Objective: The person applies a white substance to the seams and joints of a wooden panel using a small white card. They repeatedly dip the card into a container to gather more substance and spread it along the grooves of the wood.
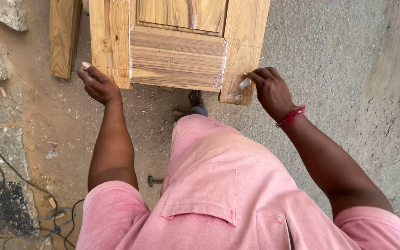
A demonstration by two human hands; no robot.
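Pinching a white chalk stub (245, 83) against the door (177, 55) at its 4 o'clock corner, the right hand (270, 90) marks, left hand (97, 84) curled steadying the 8 o'clock edge; white lines already border the rail, cables (19, 185) lying at 7 o'clock.

Both arms reach forward and down. Left hand (97, 84) loosely curled, thumb out. Right hand (270, 90) fingers pinched, seemingly closed.
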